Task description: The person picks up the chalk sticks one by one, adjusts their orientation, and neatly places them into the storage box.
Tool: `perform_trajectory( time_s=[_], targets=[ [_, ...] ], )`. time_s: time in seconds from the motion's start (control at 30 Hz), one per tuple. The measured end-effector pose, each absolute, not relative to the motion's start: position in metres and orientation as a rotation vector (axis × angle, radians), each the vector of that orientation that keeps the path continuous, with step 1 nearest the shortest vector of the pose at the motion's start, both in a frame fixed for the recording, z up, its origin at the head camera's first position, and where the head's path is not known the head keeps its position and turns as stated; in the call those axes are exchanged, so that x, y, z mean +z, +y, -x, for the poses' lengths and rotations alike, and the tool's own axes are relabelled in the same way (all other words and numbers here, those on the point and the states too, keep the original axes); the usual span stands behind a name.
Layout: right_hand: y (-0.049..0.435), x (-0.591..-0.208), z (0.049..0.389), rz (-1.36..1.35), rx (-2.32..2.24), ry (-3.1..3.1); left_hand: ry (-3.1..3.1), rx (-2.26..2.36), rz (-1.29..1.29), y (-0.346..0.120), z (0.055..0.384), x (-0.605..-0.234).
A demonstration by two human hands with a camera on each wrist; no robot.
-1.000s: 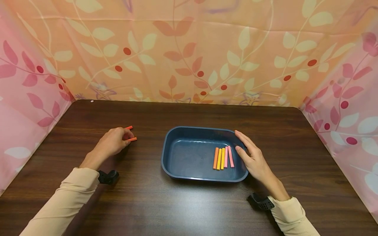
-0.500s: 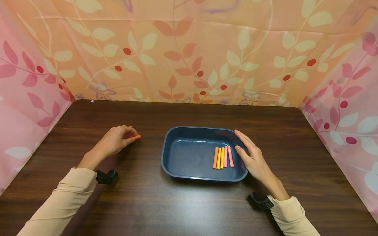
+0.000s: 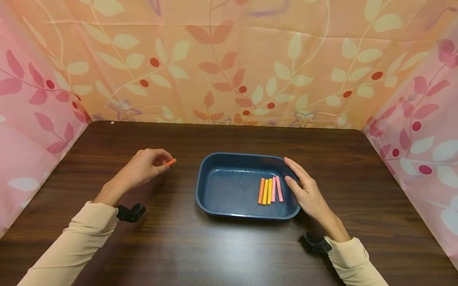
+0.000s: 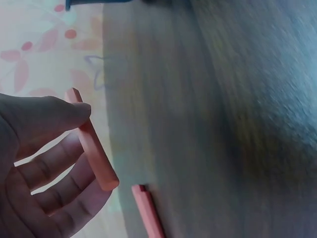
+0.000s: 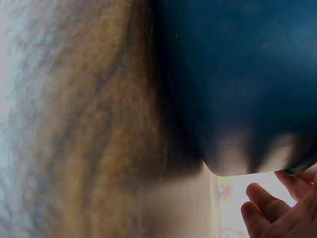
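Observation:
My left hand [image 3: 146, 165] pinches an orange crayon-like stick [image 4: 96, 153] between thumb and fingers, left of the blue tray. Below the held stick in the left wrist view, a reddish-orange piece [image 4: 148, 212] lies on the table; in the head view the hand hides it. At the right end of the deep blue tray [image 3: 234, 217] my right hand [image 3: 312, 198] grips the wall, thumb over the rim on the inside. Inside the tray, toward that hand, lie side by side an orange stick [image 3: 261, 191], two yellow sticks [image 3: 267, 192] and two pink sticks [image 3: 276, 190].
The dark wooden table [image 3: 171, 246] reaches back to a floral curtain [image 3: 214, 67], with more curtain on both sides. Black wrist cameras are strapped on both wrists. A small white spot [image 3: 112, 122] shows at the far left table edge.
My left hand has risen and moved slightly right and away with the orange stick, whose end now tilts upward. The second stick has gone behind the hand. My right hand and the tray stay put.

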State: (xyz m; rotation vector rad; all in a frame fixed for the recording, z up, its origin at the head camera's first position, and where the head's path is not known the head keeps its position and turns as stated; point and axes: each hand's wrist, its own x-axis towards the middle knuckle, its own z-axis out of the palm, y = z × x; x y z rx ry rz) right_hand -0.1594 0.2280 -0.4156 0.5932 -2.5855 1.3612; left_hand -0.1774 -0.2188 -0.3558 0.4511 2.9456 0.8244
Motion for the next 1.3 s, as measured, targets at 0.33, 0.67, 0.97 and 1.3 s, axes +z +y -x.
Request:
perform_trajectory(
  time_s=[0.33,0.67,0.97,1.3],
  targets=[
    [0.228,-0.417,0.161,-0.608,1.361,-2.563,2.894,0.894,-0.406,-0.204,0.174,-0.338],
    [0.228,-0.418,0.161,-0.602,1.363,-2.568,2.852,0.961,-0.422,-0.185,0.172,-0.322],
    [0.228,-0.417,0.16,-0.605,1.36,-2.568,2.799,1.036,-0.448,-0.166,0.172,-0.313],
    [0.228,-0.417,0.16,-0.599,1.349,-2.58,2.694,1.131,-0.436,-0.145,0.172,-0.309]
  ],
)
